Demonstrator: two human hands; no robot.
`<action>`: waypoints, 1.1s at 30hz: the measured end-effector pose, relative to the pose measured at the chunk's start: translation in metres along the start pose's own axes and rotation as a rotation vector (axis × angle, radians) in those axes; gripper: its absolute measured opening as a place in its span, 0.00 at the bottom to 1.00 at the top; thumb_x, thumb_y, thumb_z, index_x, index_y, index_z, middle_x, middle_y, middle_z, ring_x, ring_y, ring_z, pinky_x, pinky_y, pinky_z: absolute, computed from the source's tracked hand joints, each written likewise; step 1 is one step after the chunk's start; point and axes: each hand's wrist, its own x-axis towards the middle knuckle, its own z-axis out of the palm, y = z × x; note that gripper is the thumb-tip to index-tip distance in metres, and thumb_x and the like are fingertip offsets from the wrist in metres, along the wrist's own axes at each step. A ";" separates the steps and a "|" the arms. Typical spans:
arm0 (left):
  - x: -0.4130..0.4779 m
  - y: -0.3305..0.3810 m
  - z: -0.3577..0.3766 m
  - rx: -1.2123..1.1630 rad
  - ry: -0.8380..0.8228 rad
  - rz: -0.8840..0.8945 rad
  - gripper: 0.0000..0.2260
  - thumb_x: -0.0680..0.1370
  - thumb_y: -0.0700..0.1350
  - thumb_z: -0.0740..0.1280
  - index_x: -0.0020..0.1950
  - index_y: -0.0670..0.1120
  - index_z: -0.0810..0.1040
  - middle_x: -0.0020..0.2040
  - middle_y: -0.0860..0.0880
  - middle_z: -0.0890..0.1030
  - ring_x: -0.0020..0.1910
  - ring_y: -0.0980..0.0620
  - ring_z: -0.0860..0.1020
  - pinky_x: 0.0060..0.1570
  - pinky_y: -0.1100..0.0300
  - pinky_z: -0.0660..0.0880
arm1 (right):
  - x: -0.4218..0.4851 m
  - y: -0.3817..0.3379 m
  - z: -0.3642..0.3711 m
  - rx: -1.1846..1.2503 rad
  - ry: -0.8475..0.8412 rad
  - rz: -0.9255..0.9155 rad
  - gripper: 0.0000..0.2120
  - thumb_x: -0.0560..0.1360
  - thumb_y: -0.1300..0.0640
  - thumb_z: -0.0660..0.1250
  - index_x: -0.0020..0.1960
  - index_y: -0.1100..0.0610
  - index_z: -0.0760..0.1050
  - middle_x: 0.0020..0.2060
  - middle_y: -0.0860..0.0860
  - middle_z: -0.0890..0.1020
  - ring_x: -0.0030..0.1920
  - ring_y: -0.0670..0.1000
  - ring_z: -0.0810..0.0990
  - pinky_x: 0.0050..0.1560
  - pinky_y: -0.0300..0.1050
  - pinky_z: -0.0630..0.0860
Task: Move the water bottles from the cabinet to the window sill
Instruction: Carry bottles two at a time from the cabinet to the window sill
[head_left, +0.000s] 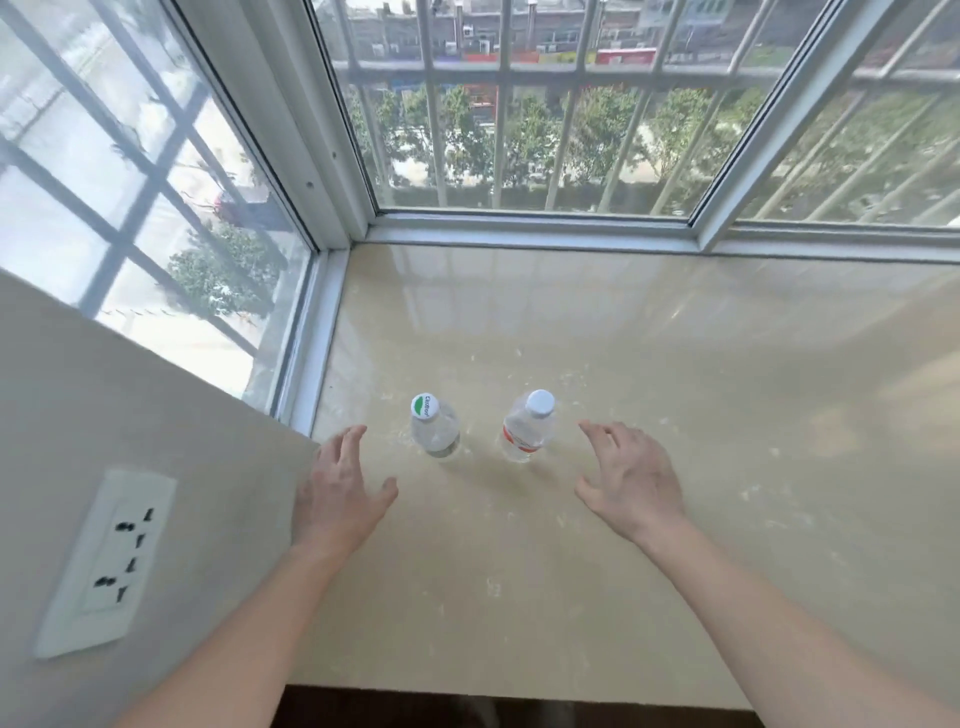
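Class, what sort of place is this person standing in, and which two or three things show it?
Probably an upper-floor room, perhaps a flat, at a bay window: a glossy window sill under barred panes, treetops and shopfronts seen from above, and a wall socket.

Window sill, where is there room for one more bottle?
The window sill is bare to the right of the white-capped bottle and behind both bottles up to the window frame. Crowded near the front left: the green-capped bottle beside it, between the left hand and right hand.
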 end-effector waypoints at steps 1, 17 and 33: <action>-0.010 0.010 -0.015 0.014 0.023 0.010 0.32 0.73 0.54 0.69 0.74 0.49 0.64 0.70 0.50 0.69 0.66 0.47 0.70 0.56 0.48 0.73 | -0.009 0.000 -0.012 -0.023 0.061 -0.016 0.29 0.69 0.47 0.70 0.69 0.51 0.73 0.59 0.51 0.79 0.58 0.57 0.77 0.62 0.52 0.72; -0.100 0.159 -0.180 0.139 0.445 0.462 0.29 0.72 0.62 0.58 0.69 0.50 0.72 0.64 0.53 0.77 0.65 0.48 0.73 0.63 0.50 0.70 | -0.086 -0.058 -0.222 -0.056 0.650 -0.291 0.24 0.70 0.48 0.69 0.63 0.56 0.78 0.56 0.54 0.82 0.59 0.58 0.79 0.64 0.54 0.74; -0.111 0.260 -0.169 0.111 0.315 0.916 0.28 0.73 0.62 0.61 0.70 0.51 0.71 0.66 0.54 0.75 0.66 0.50 0.72 0.64 0.51 0.68 | -0.179 0.019 -0.225 -0.009 0.787 0.207 0.25 0.71 0.45 0.61 0.63 0.54 0.78 0.58 0.54 0.81 0.61 0.58 0.78 0.63 0.53 0.75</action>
